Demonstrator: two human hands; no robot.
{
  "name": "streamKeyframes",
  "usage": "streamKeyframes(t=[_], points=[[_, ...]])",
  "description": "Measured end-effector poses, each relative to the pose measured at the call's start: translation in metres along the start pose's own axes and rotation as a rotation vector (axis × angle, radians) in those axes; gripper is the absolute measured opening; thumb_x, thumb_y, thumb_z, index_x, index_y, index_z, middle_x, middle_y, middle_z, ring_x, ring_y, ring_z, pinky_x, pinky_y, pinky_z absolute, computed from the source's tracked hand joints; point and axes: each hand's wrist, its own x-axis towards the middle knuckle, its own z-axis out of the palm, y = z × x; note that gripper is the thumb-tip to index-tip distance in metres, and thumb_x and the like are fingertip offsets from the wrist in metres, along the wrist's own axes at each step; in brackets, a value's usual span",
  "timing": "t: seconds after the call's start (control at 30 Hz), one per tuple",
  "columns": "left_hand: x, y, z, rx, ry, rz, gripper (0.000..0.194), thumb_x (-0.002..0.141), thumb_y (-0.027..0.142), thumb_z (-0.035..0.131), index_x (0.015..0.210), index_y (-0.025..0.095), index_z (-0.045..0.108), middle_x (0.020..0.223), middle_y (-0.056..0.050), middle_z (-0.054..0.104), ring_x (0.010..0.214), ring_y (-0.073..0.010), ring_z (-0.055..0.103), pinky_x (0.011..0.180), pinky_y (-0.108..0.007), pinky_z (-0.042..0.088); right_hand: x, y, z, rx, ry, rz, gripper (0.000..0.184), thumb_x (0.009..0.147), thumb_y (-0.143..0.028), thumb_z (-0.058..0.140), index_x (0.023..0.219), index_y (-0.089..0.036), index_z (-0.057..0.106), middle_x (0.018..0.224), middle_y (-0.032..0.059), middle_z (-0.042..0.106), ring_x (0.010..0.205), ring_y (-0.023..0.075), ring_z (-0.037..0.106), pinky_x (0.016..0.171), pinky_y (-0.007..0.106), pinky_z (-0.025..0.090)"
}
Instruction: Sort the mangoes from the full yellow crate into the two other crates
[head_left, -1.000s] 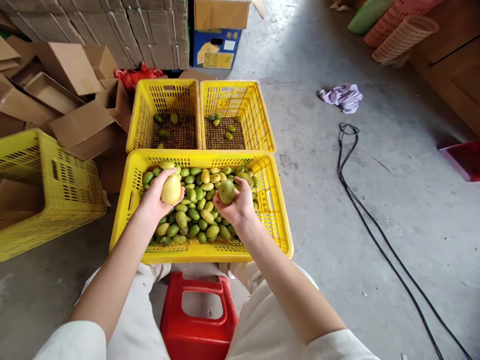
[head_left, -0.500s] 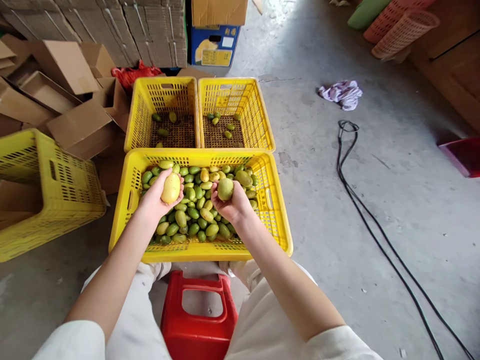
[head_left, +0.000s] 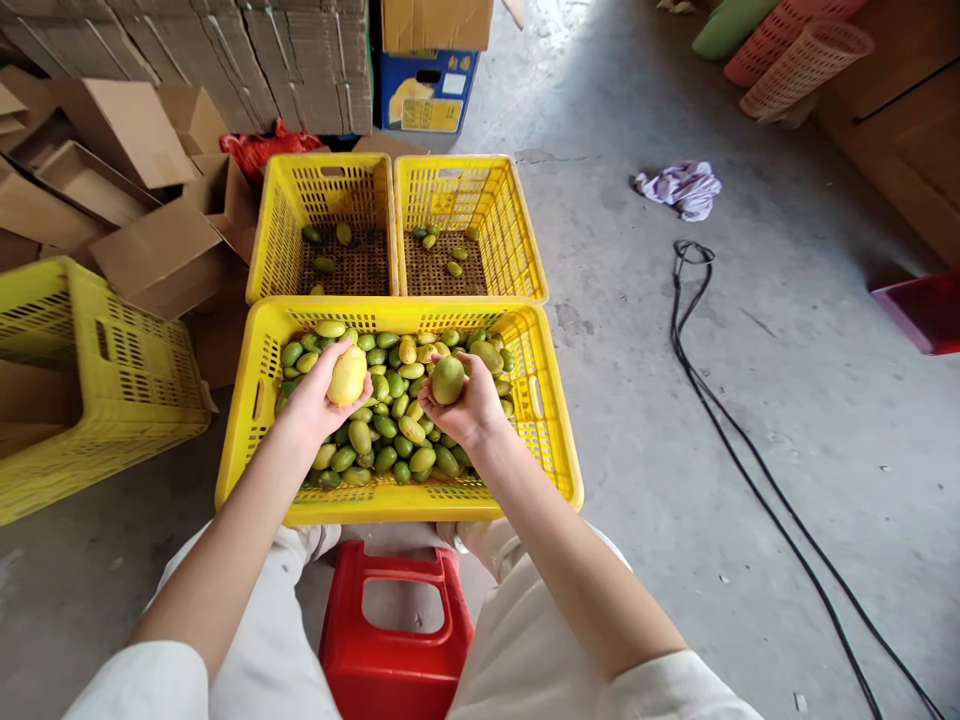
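Note:
Cupped in my left hand (head_left: pixel 322 395) is a pale yellow oval fruit (head_left: pixel 348 376), its smooth skin facing up. My right hand (head_left: pixel 474 408) has its fingers and thumb around a green oval fruit (head_left: pixel 448 381). Both hands hover over a wide yellow crate (head_left: pixel 397 508), a little apart from each other. Many oval fruits (head_left: pixel 386 427), green to yellow, lie heaped in that crate under my hands. Behind it stand a left yellow crate (head_left: pixel 259 230) and a right yellow crate (head_left: pixel 531 235), each with several fruits on its floor.
A red plastic stool (head_left: pixel 394 660) is between my legs. Cardboard boxes (head_left: pixel 154 250) pile up at left, beside another yellow crate (head_left: pixel 142 370). On the grey floor at right lie a black cable (head_left: pixel 720 430) and a crumpled cloth (head_left: pixel 682 190). A blue box (head_left: pixel 427 90) stands behind.
Both hands keep their fruits and stay over the crate. The fruits have turned slightly in the fingers. The whole view has shifted a little.

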Motion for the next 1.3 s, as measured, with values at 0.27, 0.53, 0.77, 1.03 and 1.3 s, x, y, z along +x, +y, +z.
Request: streamKeyframes(t=[0.27, 0.53, 0.77, 1.03, 1.3], points=[[0.001, -0.002, -0.004, 0.088, -0.085, 0.002, 0.021, 0.106, 0.029, 0.069, 0.092, 0.014, 0.072, 0.078, -0.004, 0.069, 0.061, -0.0138, 0.066, 0.059, -0.025, 0.064, -0.003, -0.001, 0.007, 0.022, 0.046, -0.01, 0.021, 0.106, -0.034, 0.053, 0.089, -0.024, 0.058, 0.061, -0.0012, 0.057, 0.054, 0.0142, 0.053, 0.048, 0.019, 0.044], [-0.001, 0.005, -0.006, 0.045, -0.139, -0.031, 0.035, 0.112, 0.035, 0.051, 0.093, 0.013, 0.071, 0.071, -0.005, 0.069, 0.053, -0.0142, 0.064, 0.048, -0.021, 0.055, -0.012, -0.001, 0.013, -0.041, 0.021, -0.012, 0.035, 0.116, -0.038, 0.042, 0.087, -0.024, 0.056, 0.061, -0.0023, 0.062, 0.049, 0.0119, 0.052, 0.043, 0.018, 0.034], [-0.009, 0.006, -0.002, 0.029, -0.14, -0.062, 0.037, 0.113, 0.031, 0.042, 0.099, 0.012, 0.07, 0.071, -0.006, 0.068, 0.05, -0.0119, 0.063, 0.042, -0.015, 0.049, -0.015, 0.0, 0.014, -0.057, 0.056, 0.012, 0.042, 0.117, -0.033, 0.038, 0.085, -0.02, 0.061, 0.066, 0.0006, 0.067, 0.051, 0.0098, 0.057, 0.047, 0.017, 0.039], [-0.007, 0.005, -0.001, 0.022, -0.137, -0.049, 0.037, 0.116, 0.035, 0.044, 0.107, 0.013, 0.072, 0.069, -0.003, 0.064, 0.053, -0.0124, 0.062, 0.044, -0.016, 0.053, -0.016, 0.0, 0.012, -0.045, 0.04, 0.019, 0.039, 0.113, -0.039, 0.05, 0.081, -0.021, 0.063, 0.059, -0.0006, 0.061, 0.054, 0.0123, 0.056, 0.049, 0.017, 0.041], [0.0, 0.003, -0.002, 0.02, -0.027, -0.04, 0.035, 0.115, 0.035, 0.048, 0.09, 0.017, 0.065, 0.067, -0.004, 0.064, 0.053, -0.0147, 0.064, 0.051, -0.023, 0.062, -0.019, 0.001, 0.014, -0.051, 0.049, 0.009, 0.035, 0.113, -0.039, 0.054, 0.085, -0.02, 0.063, 0.061, -0.0022, 0.06, 0.051, 0.0109, 0.054, 0.046, 0.017, 0.038]])
